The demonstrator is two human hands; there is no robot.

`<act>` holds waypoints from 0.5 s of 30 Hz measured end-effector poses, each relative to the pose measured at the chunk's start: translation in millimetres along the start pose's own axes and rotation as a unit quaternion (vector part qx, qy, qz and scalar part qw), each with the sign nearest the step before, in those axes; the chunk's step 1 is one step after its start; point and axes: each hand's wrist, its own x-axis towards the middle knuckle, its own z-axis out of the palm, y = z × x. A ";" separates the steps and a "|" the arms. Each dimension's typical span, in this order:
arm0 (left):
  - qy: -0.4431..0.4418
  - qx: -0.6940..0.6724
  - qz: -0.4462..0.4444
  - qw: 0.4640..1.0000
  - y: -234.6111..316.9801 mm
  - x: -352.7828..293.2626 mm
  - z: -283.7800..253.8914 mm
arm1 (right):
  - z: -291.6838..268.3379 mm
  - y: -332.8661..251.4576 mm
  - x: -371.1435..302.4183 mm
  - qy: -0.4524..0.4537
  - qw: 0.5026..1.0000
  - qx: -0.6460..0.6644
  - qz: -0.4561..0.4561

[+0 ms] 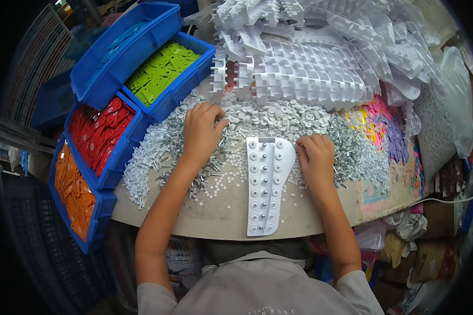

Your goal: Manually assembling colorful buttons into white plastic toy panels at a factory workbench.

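Note:
A white plastic plate [270, 189] with one curved side lies upright in front of me on the table. Along its middle runs a column of metal pins, flanked by columns of round white caps. My left hand [202, 134] reaches over the metal pins [215, 163] and white round caps [239, 123], its thumb apart from the forefinger and nothing visible between them. Just right of the plate's top, my right hand [316, 156] has its fingers curled and drawn together beside the heap of caps [299, 118]. Whatever its fingertips may hold is too small to see.
Blue bins on the left hold green [163, 71], red [102, 131] and orange [71, 191] flat pieces. Stacked white plastic plates [310, 68] rise at the back. Small white parts [142, 168] spread leftward; yellow, pink and purple pieces [378, 126] lie right, near a filled clear bag [433, 126].

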 end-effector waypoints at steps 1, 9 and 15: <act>-0.003 0.004 0.004 1.000 0.1 0.0 -0.3 | 3.9 2.6 0.7 -0.008 1.000 -0.007 -0.009; 0.016 -0.026 0.022 0.999 28.4 -14.9 -27.2 | 4.4 0.0 2.0 -0.034 0.999 -0.027 -0.011; -0.179 -0.265 0.036 0.947 73.6 -88.8 -50.6 | -31.8 -20.2 -23.2 -0.039 0.995 0.084 0.022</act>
